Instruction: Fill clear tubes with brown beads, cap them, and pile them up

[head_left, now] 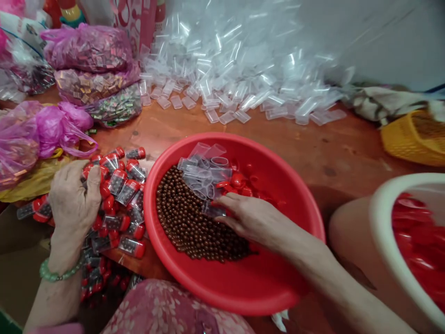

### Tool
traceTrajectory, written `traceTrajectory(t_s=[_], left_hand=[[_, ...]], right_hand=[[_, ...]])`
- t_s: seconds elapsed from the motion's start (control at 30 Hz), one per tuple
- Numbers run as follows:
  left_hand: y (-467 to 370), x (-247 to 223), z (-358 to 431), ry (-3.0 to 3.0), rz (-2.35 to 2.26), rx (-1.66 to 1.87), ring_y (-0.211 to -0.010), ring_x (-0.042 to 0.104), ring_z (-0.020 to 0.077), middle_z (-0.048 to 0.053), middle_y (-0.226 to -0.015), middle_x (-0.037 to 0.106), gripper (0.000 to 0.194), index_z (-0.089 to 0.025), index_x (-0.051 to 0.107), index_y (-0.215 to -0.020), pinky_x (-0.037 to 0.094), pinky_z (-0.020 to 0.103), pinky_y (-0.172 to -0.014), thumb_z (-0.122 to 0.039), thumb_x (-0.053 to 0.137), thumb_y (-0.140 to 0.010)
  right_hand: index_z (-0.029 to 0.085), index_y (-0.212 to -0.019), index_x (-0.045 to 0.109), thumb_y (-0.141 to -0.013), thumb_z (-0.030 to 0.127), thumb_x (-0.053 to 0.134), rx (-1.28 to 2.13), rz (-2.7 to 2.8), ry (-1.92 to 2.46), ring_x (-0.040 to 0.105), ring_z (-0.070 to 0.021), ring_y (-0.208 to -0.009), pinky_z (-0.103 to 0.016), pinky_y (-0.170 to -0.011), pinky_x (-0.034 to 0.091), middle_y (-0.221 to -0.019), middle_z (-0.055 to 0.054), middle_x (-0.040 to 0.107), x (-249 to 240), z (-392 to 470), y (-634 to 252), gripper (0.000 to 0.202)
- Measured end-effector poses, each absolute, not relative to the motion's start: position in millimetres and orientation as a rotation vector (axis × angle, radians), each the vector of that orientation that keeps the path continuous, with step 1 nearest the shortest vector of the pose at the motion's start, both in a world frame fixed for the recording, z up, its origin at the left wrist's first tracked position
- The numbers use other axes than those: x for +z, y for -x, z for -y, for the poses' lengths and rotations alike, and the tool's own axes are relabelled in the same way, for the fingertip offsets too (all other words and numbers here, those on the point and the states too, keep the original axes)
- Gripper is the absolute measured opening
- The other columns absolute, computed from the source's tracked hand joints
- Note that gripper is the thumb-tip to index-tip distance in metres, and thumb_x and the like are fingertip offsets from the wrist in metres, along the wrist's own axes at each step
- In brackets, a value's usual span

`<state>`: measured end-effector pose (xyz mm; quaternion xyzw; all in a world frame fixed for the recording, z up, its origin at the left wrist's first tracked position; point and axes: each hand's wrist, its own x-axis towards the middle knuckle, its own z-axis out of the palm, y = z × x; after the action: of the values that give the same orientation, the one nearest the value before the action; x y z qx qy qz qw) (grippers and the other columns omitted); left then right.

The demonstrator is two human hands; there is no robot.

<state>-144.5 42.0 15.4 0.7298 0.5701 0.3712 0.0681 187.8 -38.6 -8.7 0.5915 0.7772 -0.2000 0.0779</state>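
Observation:
Inside a big red basin [278,278] lie brown beads [194,222], clear plastic tubes [208,174] and red caps [238,181]. My right hand [253,215] reaches into the basin, its thumb and fingers pinched on a clear tube [212,209] just above the beads. Left of the basin, red-capped tubes [117,181] filled with dark pieces are heaped on the table. My left hand [74,197] rests at the left side of this heap, fingers curled; what they hold, if anything, is hidden.
Clear tubes [225,93] are piled along the back wall. Bags of small pieces [90,55] and pink bags [59,125] stand at the left. On the right are a white bucket [378,218] of red caps and a yellow basket [399,137]. More capped tubes [93,273] lie below the table edge.

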Motion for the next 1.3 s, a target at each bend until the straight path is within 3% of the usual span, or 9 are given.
traceTrajectory(t_s=[0.1, 0.3, 0.5, 0.6, 0.77, 0.87, 1.0, 1.13, 1.3], left_hand=[[126, 15, -38, -2.316, -1.637, 1.138, -0.123, 0.052, 0.024, 0.002, -0.125, 0.062, 0.032, -0.02, 0.06, -0.118, 0.036, 0.044, -0.108, -0.026, 0.058, -0.087], [65, 11, -20, -2.379, -1.198, 1.064, -0.109, 0.062, 0.0213, 0.013, -0.112, 0.067, 0.021, -0.01, 0.064, -0.104, 0.05, 0.04, -0.099, -0.021, 0.057, -0.088], [43, -15, -26, -2.437, -1.052, 1.097, -0.101, 0.064, 0.021, 0.012, -0.1, 0.071, 0.017, -0.01, 0.065, -0.097, 0.052, 0.041, -0.094, -0.013, 0.05, -0.09], [42, -21, -29, -2.45, -1.037, 1.077, -0.1, 0.064, 0.0219, 0.011, -0.098, 0.072, 0.016, -0.01, 0.066, -0.094, 0.051, 0.042, -0.092, -0.011, 0.05, -0.089], [43, -21, -29, -2.472, -1.02, 1.038, -0.097, 0.063, 0.0221, 0.009, -0.094, 0.072, 0.016, -0.01, 0.066, -0.091, 0.05, 0.04, -0.089, -0.008, 0.051, -0.087], [43, -21, -29, -2.485, -1.013, 1.039, -0.097, 0.062, 0.0224, 0.008, -0.092, 0.072, 0.016, -0.01, 0.066, -0.09, 0.05, 0.039, -0.088, -0.006, 0.051, -0.086], [43, -23, -29, -2.486, -1.011, 1.038, -0.097, 0.061, 0.0222, 0.007, -0.09, 0.072, 0.015, -0.011, 0.066, -0.087, 0.05, 0.039, -0.089, -0.007, 0.052, -0.086], [42, -24, -29, -2.469, -1.014, 1.022, -0.098, 0.061, 0.0226, 0.008, -0.09, 0.072, 0.015, -0.01, 0.067, -0.087, 0.049, 0.039, -0.091, -0.006, 0.052, -0.085], [43, -24, -29, -2.445, -1.0, 1.03, -0.103, 0.06, 0.0229, 0.01, -0.099, 0.072, 0.021, -0.01, 0.067, -0.094, 0.048, 0.041, -0.095, -0.006, 0.048, -0.086]], right_hand=[[0.018, -0.107, 0.061, -0.089, 0.023, 0.053, -0.521, -2.162, -1.754, 0.064, -0.0194, -0.08, -0.027, -0.06, 0.043, -0.099, -0.009, 0.062, -10, 37, -172, 0.02], [0.018, -0.101, 0.058, -0.086, 0.023, 0.056, -0.51, -2.115, -1.813, 0.059, -0.0144, -0.065, -0.026, -0.05, 0.033, -0.102, -0.008, 0.054, -16, 35, -166, 0.016], [0.018, -0.087, 0.055, -0.083, 0.017, 0.057, -0.662, -2.223, -1.797, 0.061, -0.0184, -0.08, -0.026, -0.062, 0.04, -0.093, -0.006, 0.06, -25, 41, -173, 0.005], [0.019, -0.085, 0.056, -0.086, 0.022, 0.057, -0.808, -2.263, -1.774, 0.063, -0.0168, -0.081, -0.025, -0.068, 0.045, -0.083, -0.003, 0.064, -24, 41, -176, 0.003], [0.021, -0.097, 0.062, -0.088, 0.032, 0.055, -1.497, -2.376, -1.902, 0.066, -0.0163, -0.088, -0.027, -0.079, 0.051, -0.096, -0.004, 0.071, -11, 40, -174, 0.016], [0.02, -0.098, 0.065, -0.088, 0.035, 0.056, -1.66, -2.374, -1.95, 0.067, -0.0179, -0.089, -0.029, -0.081, 0.052, -0.096, -0.006, 0.072, -4, 41, -169, 0.02], [0.019, -0.099, 0.064, -0.089, 0.029, 0.052, -1.397, -2.258, -1.801, 0.067, -0.0168, -0.088, -0.025, -0.078, 0.051, -0.098, -0.007, 0.071, -3, 39, -164, 0.019], [0.015, -0.072, 0.066, -0.079, 0.009, 0.053, -0.947, -2.02, -1.555, 0.067, -0.0198, -0.07, -0.025, -0.058, 0.044, -0.075, -0.01, 0.07, -9, 33, -149, 0.016], [0.014, -0.069, 0.066, -0.074, 0.01, 0.056, -0.909, -2.012, -1.706, 0.065, -0.0217, -0.069, -0.027, -0.057, 0.039, -0.074, -0.014, 0.07, -24, 22, -123, 0.012]])
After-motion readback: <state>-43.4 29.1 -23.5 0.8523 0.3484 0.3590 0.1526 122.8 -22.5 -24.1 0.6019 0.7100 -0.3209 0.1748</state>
